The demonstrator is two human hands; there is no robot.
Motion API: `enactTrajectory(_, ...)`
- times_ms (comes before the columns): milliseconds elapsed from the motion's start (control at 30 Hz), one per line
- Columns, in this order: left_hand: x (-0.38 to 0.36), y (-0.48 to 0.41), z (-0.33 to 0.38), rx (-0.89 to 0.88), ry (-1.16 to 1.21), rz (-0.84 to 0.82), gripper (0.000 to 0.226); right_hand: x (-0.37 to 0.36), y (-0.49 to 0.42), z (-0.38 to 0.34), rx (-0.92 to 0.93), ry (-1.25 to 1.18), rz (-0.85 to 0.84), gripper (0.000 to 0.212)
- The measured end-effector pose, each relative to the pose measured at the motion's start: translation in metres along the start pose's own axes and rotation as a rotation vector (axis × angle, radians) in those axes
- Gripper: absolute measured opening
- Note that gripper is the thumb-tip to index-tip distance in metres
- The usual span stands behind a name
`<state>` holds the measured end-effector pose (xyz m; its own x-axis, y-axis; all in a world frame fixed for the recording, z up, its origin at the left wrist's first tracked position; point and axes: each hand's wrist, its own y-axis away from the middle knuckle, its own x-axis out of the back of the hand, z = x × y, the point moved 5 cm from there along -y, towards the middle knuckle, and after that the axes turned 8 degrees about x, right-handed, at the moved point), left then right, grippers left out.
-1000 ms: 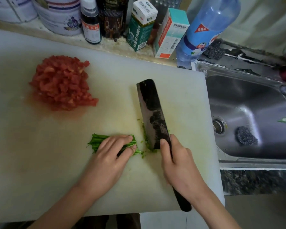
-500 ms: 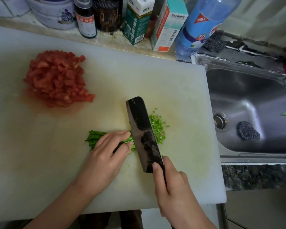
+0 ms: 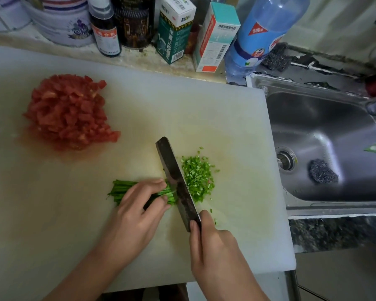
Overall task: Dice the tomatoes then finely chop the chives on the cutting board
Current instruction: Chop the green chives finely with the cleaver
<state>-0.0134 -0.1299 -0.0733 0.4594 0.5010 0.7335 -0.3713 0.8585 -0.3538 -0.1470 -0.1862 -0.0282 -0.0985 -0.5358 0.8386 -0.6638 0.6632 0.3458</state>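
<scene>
From my remote seat, the head camera looks down on a large white cutting board [image 3: 204, 109] that fills most of the view. The tomatoes [image 3: 70, 111] are already diced and sit in a red, wet heap on the board's far left part, well apart from the hands. Nearer the front and about mid-board lies a bundle of chives [image 3: 122, 189], its stalks running left to right. The left hand [image 3: 137, 211] rests on top of the bundle with its fingers curled over the stalks, holding them down against the board. Their cut ends poke out past the fingertips on the right. The knife [image 3: 174, 177], a dark, broad-bladed cleaver, stands with its edge down at those cut ends, just beside the left fingertips, and its tip points away from me. The right hand [image 3: 213, 246] grips the knife at the back of the blade, with a thumb and a finger pinching either side. The handle itself is hidden under the hand. Just to the right of the blade is a small loose pile of chopped chives [image 3: 198, 179], bright green, with a few bits scattered around it. Beyond the board's far edge stand a dark bottle [image 3: 105, 29], two cartons [image 3: 175, 29] and a blue plastic bottle [image 3: 267, 29]. To the right is a steel sink [image 3: 326, 131] with a scouring pad [image 3: 322, 171] in its basin.
</scene>
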Motion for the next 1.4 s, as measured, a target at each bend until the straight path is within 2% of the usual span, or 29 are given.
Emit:
enactTrajectory(100, 0.001, 0.000, 0.000, 0.010, 0.007, 0.018, 0.022, -0.005, -0.002, -0.005, 0.042, 0.159, 0.002, 0.041)
enactTrajectory(167, 0.001, 0.000, -0.001, 0.018, 0.026, 0.019, 0.019, 0.002, -0.006, -0.010, -0.005, 0.145, 0.033, 0.034)
enactTrajectory(267, 0.000, 0.000, -0.002, 0.023, 0.043, 0.011, 0.012, -0.005, -0.006, -0.010, -0.017, 0.193, -0.008, 0.044)
enactTrajectory(300, 0.000, 0.000, -0.002, 0.025, 0.044, 0.010, 0.011, -0.002, -0.010, -0.010, 0.001, 0.229, 0.009, 0.040)
enactTrajectory(367, -0.001, -0.001, -0.003, 0.025, 0.051, 0.004, 0.010, 0.005, -0.014, -0.013, -0.103, 0.181, 0.002, 0.026)
enactTrajectory(467, -0.003, -0.002, -0.004, 0.028, 0.056, -0.006, 0.010, -0.008, -0.021, -0.018, -0.050, 0.122, -0.084, 0.035)
enactTrajectory(500, -0.003, -0.002, -0.004, 0.029, 0.055, -0.007, 0.010, -0.005, -0.023, -0.020, -0.024, 0.126, -0.043, 0.037)
enactTrajectory(567, -0.002, -0.002, -0.005, 0.031, 0.046, -0.001, 0.009, -0.004, -0.024, -0.017, -0.025, 0.160, 0.004, 0.032)
enactTrajectory(600, -0.002, -0.002, -0.005, 0.027, 0.041, -0.004, 0.009, -0.005, -0.021, -0.017, -0.031, 0.156, -0.033, 0.029)
enactTrajectory(700, -0.002, -0.001, -0.003, 0.019, 0.044, -0.017, 0.009, -0.011, -0.004, -0.013, -0.029, 0.250, 0.004, 0.017)
enactTrajectory(733, -0.002, -0.001, -0.003, 0.019, 0.047, -0.019, 0.010, -0.010, 0.002, -0.010, -0.052, 0.265, -0.017, 0.019)
enactTrajectory(867, 0.001, -0.003, -0.003, 0.021, 0.072, -0.023, 0.011, -0.008, 0.002, -0.007, -0.076, 0.101, -0.024, 0.031)
enactTrajectory(933, 0.001, -0.004, -0.002, 0.022, 0.067, -0.028, 0.010, -0.006, -0.006, -0.014, 0.003, 0.139, 0.003, 0.033)
enactTrajectory(1000, 0.001, -0.004, -0.002, 0.026, 0.064, -0.030, 0.010, -0.004, -0.009, -0.017, 0.001, 0.080, 0.037, 0.033)
enactTrajectory(1167, 0.002, -0.004, -0.002, 0.007, 0.075, -0.019, 0.012, -0.007, 0.012, -0.010, -0.022, 0.094, -0.041, 0.027)
enactTrajectory(1267, 0.001, -0.003, -0.002, 0.012, 0.073, -0.014, 0.010, -0.004, 0.005, -0.011, -0.044, 0.064, 0.002, 0.026)
enactTrajectory(1400, 0.001, -0.003, -0.003, 0.012, 0.076, -0.026, 0.011, -0.008, -0.023, -0.020, 0.021, 0.065, 0.098, 0.024)
